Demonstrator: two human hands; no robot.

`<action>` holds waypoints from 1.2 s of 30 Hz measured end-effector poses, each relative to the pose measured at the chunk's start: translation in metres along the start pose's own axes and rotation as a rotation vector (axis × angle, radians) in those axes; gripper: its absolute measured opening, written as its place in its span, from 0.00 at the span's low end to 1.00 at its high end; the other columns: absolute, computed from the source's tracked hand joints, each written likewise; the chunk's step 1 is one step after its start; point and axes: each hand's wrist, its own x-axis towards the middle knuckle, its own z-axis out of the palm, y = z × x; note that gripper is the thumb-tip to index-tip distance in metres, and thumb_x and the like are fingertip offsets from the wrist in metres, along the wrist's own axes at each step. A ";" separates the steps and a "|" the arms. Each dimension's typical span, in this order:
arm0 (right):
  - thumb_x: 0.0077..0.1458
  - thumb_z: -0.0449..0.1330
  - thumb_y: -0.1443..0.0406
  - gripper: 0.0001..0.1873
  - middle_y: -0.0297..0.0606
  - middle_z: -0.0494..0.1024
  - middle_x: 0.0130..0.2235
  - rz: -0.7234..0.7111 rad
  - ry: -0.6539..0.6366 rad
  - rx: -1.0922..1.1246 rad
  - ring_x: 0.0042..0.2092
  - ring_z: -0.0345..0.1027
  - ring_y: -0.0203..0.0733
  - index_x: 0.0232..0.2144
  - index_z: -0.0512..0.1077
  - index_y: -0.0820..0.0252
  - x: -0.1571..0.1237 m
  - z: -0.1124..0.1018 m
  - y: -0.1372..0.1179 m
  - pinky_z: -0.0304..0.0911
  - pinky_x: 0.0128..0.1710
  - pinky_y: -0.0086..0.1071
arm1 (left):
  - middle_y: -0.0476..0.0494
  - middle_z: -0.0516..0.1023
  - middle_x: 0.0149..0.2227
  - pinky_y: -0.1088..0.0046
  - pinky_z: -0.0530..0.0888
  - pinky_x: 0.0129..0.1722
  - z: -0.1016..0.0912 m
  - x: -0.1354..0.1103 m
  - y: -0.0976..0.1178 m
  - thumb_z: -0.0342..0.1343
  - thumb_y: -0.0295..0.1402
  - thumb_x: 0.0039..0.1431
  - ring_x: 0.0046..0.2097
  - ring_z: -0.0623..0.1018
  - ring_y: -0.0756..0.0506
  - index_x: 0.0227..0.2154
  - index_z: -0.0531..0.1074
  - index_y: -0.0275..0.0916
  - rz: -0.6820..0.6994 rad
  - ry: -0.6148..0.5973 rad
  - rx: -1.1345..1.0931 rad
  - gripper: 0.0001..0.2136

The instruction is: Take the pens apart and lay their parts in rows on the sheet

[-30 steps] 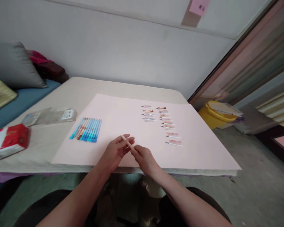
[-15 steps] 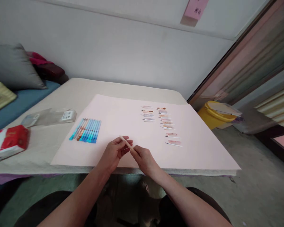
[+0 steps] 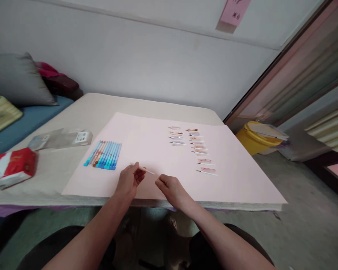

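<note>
My left hand (image 3: 129, 180) pinches one end of a thin pale pen stick (image 3: 147, 171), which points right just above the pink sheet (image 3: 146, 150). A little to the right, my right hand (image 3: 169, 186) is curled closed and apart from the stick's tip; what its fingers hold, if anything, is hidden. A tight row of several blue pens (image 3: 103, 154) lies left of my hands. Two columns of small pen parts (image 3: 198, 148) lie on the far right of the sheet.
The sheet covers a beige table (image 3: 73, 116). A clear plastic package (image 3: 59, 138) and a red tissue pack (image 3: 9, 167) lie at the left. A grey pillow (image 3: 14, 78) sits on a blue seat behind. A yellow bucket (image 3: 255, 138) stands on the floor at the right.
Both hands held the stick together before. Now they have drawn apart: my left hand moved left with the stick, and my right hand came off it.
</note>
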 end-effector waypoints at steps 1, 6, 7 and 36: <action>0.57 0.49 0.61 0.17 0.29 0.60 0.20 -0.001 -0.008 0.001 0.24 0.51 0.32 0.18 0.56 0.59 0.000 -0.001 0.000 0.42 0.24 0.28 | 0.47 0.74 0.24 0.79 0.70 0.26 -0.001 0.001 0.000 0.59 0.32 0.49 0.26 0.74 0.53 0.25 0.70 0.34 -0.015 0.015 -0.012 0.06; 0.56 0.50 0.61 0.16 0.29 0.59 0.20 0.026 0.007 0.078 0.23 0.51 0.31 0.18 0.58 0.59 0.000 -0.006 0.000 0.43 0.23 0.27 | 0.47 0.74 0.23 0.79 0.70 0.26 -0.002 0.005 -0.001 0.58 0.29 0.50 0.25 0.74 0.53 0.24 0.70 0.33 -0.072 0.028 -0.051 0.05; 0.56 0.50 0.60 0.16 0.29 0.60 0.20 0.040 0.012 0.128 0.23 0.52 0.31 0.19 0.59 0.60 0.001 -0.006 0.000 0.44 0.23 0.27 | 0.46 0.74 0.23 0.79 0.70 0.26 -0.002 0.005 -0.001 0.58 0.30 0.50 0.25 0.74 0.53 0.24 0.70 0.33 -0.069 0.021 -0.052 0.05; 0.43 0.57 0.69 0.03 0.26 0.65 0.14 0.227 0.042 0.976 0.12 0.42 0.24 0.25 0.66 0.63 0.008 -0.031 0.006 0.32 0.13 0.24 | 0.40 0.76 0.30 0.79 0.72 0.29 0.004 0.000 -0.015 0.56 0.28 0.51 0.30 0.75 0.51 0.24 0.71 0.31 -0.175 -0.181 -0.004 0.05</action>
